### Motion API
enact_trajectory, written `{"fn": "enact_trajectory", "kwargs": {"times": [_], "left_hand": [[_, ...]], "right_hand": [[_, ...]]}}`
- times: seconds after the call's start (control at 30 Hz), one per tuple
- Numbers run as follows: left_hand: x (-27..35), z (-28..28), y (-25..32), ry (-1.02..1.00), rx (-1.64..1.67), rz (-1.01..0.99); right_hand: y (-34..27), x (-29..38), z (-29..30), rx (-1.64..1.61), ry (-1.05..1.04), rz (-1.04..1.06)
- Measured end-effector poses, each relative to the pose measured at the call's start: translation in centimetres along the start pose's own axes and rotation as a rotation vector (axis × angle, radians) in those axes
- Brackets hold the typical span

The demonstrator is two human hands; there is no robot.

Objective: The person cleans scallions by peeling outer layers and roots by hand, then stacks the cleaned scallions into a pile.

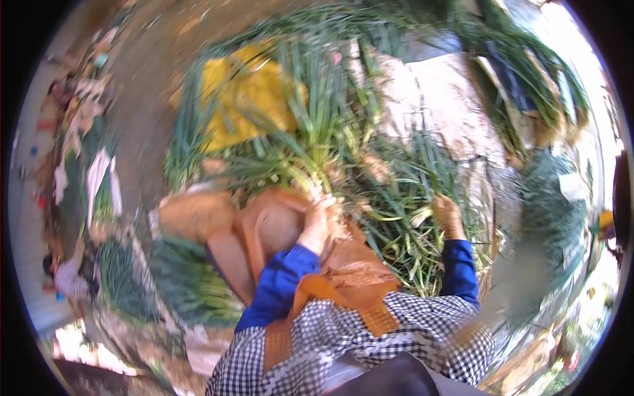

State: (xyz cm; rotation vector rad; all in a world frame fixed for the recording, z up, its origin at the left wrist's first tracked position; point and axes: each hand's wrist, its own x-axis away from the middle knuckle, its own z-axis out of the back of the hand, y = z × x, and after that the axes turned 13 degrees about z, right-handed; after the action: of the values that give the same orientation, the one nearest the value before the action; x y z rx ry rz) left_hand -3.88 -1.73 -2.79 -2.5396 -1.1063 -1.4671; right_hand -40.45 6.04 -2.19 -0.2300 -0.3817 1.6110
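Observation:
My left hand (318,223) is closed around a bunch of long green onions (319,133) near its pale root end, above an orange-brown apron (361,257) over my lap. The leaves of the bunch fan upward away from me. My right hand (447,215) is over a heap of loose leaves and stalks (411,252) to the right; its fingers are curled and blurred, and whether they grip a leaf cannot be told. More loose onions lie between and beyond both hands.
A yellow sack (247,99) and a whitish sack (441,99) lie beyond the hands. Bundled onions are at the lower left (198,282), upper right (535,84) and right (550,213). A person (72,279) is at the far left.

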Motion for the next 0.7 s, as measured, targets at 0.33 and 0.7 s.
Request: {"fn": "enact_trajectory", "kwargs": {"times": [0.33,0.7], "left_hand": [[3.5,0.7,1.3,-0.163,0.115,0.159],[9.1,1.1,5.0,-0.201,0.136,0.197]], "right_hand": [[-20.5,-11.9,-6.6,-1.503,-0.288,-0.195],[-21.4,-17.1,-7.9,-1.486,-0.287,-0.185]]}}
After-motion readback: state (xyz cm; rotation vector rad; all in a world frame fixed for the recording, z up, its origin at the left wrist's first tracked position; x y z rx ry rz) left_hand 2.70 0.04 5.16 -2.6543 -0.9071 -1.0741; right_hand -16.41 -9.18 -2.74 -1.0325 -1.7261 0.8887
